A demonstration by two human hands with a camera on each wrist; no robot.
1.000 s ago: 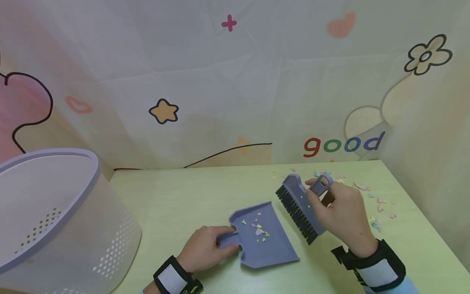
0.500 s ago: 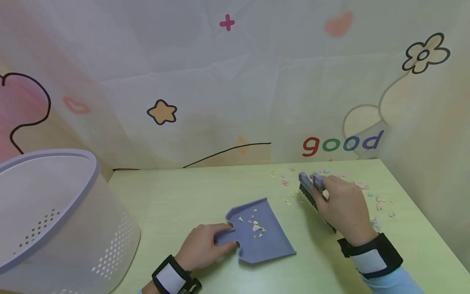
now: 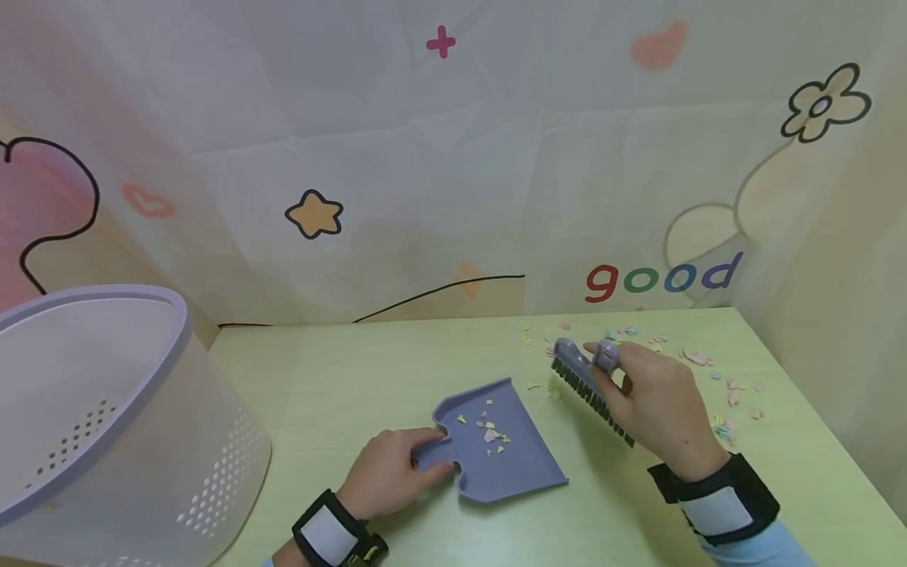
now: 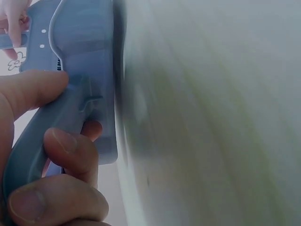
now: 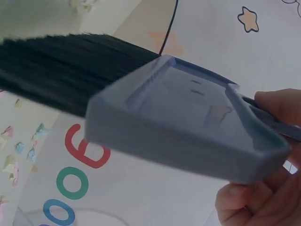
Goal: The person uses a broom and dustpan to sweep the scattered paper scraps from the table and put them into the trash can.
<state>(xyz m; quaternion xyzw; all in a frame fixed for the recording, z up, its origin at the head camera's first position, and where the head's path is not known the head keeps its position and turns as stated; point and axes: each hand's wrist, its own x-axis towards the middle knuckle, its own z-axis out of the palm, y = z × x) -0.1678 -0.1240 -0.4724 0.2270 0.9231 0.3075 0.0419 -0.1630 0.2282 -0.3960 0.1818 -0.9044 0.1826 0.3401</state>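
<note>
My left hand (image 3: 386,472) holds a purple-blue dustpan (image 3: 506,472) by its short handle, and the left wrist view shows the fingers curled round that handle (image 4: 51,127). Small pastel paper scraps (image 3: 490,433) lie in the pan, whose wide edge faces right. To the right of it, my right hand (image 3: 662,409) grips the handle of a matching hand brush (image 3: 575,364). The brush is tilted, its dark bristles (image 5: 70,66) pointing down toward the table. A few yellowish scraps (image 3: 553,394) lie between the brush and the pan.
A white perforated basket (image 3: 135,425) with a purple rim stands at the left. More coloured scraps (image 3: 697,358) are scattered over the table's right and back. Behind the table (image 3: 340,378) hangs a printed cloth (image 3: 397,157).
The brush first swung right and lower over the scraps, then came back left. Some yellowish scraps have shifted left toward the dustpan. The dustpan has slid slightly left.
</note>
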